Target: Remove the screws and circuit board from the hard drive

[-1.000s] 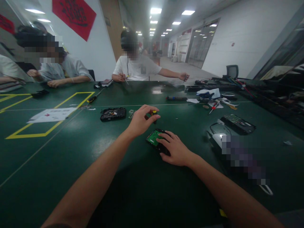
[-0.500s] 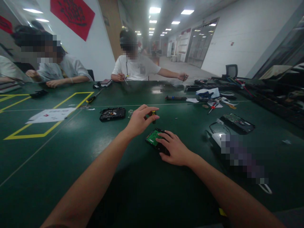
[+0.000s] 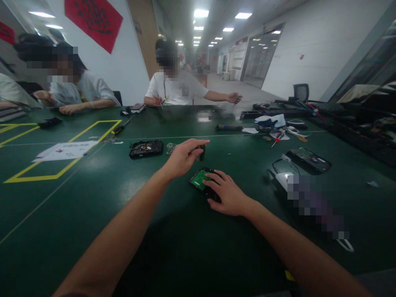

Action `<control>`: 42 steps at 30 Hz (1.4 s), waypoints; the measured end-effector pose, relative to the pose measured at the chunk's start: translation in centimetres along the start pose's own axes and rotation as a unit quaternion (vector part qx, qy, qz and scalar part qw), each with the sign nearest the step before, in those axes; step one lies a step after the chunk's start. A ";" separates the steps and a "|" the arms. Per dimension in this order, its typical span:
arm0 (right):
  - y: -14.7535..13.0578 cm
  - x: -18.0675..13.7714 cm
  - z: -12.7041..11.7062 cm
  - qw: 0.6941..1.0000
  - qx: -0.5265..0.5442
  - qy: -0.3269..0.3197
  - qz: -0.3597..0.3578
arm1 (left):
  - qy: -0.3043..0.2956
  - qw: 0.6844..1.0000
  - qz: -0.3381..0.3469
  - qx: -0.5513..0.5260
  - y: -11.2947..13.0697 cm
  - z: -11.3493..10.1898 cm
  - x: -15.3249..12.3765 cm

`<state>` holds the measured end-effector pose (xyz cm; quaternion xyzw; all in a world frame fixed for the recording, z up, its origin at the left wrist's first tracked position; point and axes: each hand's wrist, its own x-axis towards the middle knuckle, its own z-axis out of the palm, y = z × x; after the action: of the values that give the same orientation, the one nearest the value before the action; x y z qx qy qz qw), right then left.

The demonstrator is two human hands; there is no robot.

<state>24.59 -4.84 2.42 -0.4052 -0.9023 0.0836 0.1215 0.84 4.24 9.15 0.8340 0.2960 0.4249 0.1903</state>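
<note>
My right hand (image 3: 227,194) lies flat with spread fingers on a small black device with a green circuit board (image 3: 199,178), pressing it to the green table (image 3: 93,194). My left hand (image 3: 182,156) hovers just behind it, fingers pinched around the handle of a small screwdriver (image 3: 202,152) that stands upright over the board's far edge. Its yellow cap is hidden under my fingers.
An opened black device (image 3: 146,148) lies further left, a paper sheet (image 3: 64,149) in a yellow-taped box beyond. Another dismantled device (image 3: 308,159) and tools (image 3: 278,139) sit to the right. Other people sit across the table; one (image 3: 176,86) reaches out an arm.
My left fingers have shifted over the screwdriver's top, covering its yellow cap. My right hand stays put. The person opposite has raised the outstretched hand a little.
</note>
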 end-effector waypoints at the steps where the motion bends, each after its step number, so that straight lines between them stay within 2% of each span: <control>1: 0.0 0.0 0.0 1.000 0.000 0.001 0.000 | 0.015 1.000 -0.003 0.016 0.1 0.0 0.0; 4: -0.1 0.0 -0.1 1.000 0.000 0.002 0.002 | 0.040 0.998 -0.009 0.045 0.2 -0.1 0.0; 10: -0.1 0.0 0.0 1.000 -0.002 0.003 0.004 | 0.007 1.000 0.014 0.009 0.0 0.0 0.1; 17: -0.1 0.0 -0.2 1.000 0.001 0.002 0.003 | 0.045 0.998 -0.005 0.038 0.7 0.0 0.1; 23: 0.0 0.0 -0.1 1.000 0.001 0.004 0.003 | -0.003 1.000 0.003 0.004 0.9 -0.4 0.2; 33: -0.1 0.0 -0.2 1.000 0.004 0.003 0.003 | 0.034 0.999 -0.024 0.020 0.7 -0.3 0.2; 40: -0.1 0.0 -0.2 1.000 0.005 0.004 0.000 | -0.018 1.000 -0.016 -0.012 1.0 -0.4 0.1; 42: -0.1 0.0 -0.3 1.000 0.003 0.004 0.001 | -0.010 1.000 -0.015 -0.017 0.8 -0.3 0.0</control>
<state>24.61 -4.93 2.71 -0.4058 -0.9012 0.0846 0.1265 0.89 3.68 9.76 0.8304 0.2996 0.4183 0.2135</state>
